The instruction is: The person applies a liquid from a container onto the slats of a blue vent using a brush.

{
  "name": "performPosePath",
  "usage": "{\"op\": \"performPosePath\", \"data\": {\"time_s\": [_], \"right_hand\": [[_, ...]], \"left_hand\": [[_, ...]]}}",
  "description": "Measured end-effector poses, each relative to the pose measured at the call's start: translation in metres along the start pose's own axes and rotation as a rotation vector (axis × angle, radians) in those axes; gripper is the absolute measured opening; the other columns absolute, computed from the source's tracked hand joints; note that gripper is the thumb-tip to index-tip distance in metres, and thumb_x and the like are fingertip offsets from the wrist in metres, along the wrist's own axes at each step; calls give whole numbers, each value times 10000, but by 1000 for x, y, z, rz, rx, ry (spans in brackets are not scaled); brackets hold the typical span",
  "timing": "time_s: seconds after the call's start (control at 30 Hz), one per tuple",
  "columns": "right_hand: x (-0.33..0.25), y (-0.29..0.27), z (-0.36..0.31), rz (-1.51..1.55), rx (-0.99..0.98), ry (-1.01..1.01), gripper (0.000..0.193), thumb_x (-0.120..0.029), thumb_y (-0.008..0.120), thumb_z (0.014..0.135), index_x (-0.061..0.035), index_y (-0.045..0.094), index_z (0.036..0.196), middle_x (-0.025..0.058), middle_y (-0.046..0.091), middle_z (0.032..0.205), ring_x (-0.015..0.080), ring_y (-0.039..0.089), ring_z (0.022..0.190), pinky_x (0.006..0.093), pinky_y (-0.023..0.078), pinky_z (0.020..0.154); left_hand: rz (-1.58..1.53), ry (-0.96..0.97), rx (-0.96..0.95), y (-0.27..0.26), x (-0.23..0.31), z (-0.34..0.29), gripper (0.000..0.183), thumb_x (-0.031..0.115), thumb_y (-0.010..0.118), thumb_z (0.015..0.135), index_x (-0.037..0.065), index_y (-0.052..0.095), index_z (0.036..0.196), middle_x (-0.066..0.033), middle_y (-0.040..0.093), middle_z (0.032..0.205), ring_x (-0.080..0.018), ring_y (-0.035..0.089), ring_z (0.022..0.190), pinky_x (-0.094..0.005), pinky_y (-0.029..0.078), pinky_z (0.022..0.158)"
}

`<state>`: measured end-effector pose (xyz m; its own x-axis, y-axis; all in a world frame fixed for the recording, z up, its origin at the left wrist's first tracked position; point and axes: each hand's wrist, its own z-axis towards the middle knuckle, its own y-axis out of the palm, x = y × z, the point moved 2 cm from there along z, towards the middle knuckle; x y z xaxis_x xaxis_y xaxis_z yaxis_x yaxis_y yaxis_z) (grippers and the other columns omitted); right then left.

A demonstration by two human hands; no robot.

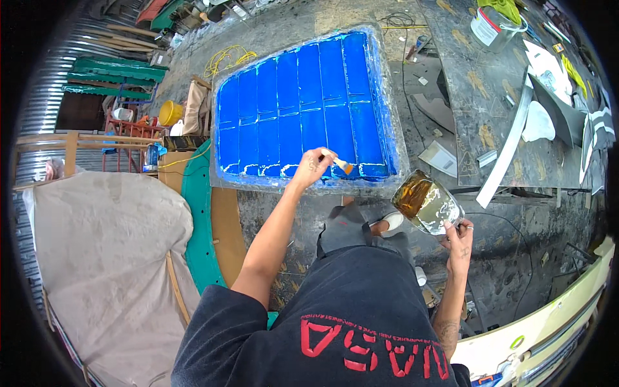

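Note:
My left hand (313, 168) grips a paintbrush (343, 168) with a pale handle and amber-tinted bristles. Its tip is over the near edge of a large blue ribbed panel (289, 100), toward the right; whether the bristles touch the surface I cannot tell. Whitish streaks run along the panel's grooves and near edge. Out to the right, my right hand (459, 242) holds the rim of a clear tub (429, 201), tilted, with amber liquid at one end and white smears on its wall. The tub is just off the panel's near right corner.
To the right, a dark board (477, 97) carries a white bucket (493, 29) and curved white offcuts (540, 122). A grey cloth cover (109, 238) and a curved green piece (198, 219) are at left. A yellow cable (225, 59) lies beyond the panel.

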<state>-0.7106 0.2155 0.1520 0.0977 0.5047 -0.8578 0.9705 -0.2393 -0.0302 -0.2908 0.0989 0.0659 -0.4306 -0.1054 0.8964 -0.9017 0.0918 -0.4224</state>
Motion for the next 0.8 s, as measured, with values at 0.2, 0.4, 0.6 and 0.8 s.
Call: {"op": "performPosePath", "data": {"time_s": [0.2,0.4,0.6,0.8], "right_hand": [[-16,29,-10,31,98,23,478,-221,729,873,-37,426,1193,94,606,1128,155,613,960,298,539,684],[-28,59,-18,97,141,41,493,-224,702,892,-19,398,1222,127,574,1188,206,638,992,353,587,733],[-27,75,-14,131,181,41,479,-207,697,901,-24,391,1221,130,561,1195,223,628,1027,394,604,756],[-31,92,-11,116,168,46,465,-192,691,903,-27,393,1219,122,556,1197,224,613,1055,419,608,780]], "left_hand": [[-70,-109,-69,6,-33,64,219,208,634,909,12,729,932,-58,699,738,-115,596,623,-285,477,581],[-53,160,355,-5,-44,96,206,140,579,958,0,719,1012,-82,702,800,-146,599,645,-299,468,589],[78,182,-78,12,-12,9,208,121,632,916,39,713,1090,-126,650,858,-291,586,800,-380,469,735],[-17,238,-449,-19,-11,42,176,169,631,936,81,734,1048,-93,655,827,-236,592,773,-365,465,715]]}}
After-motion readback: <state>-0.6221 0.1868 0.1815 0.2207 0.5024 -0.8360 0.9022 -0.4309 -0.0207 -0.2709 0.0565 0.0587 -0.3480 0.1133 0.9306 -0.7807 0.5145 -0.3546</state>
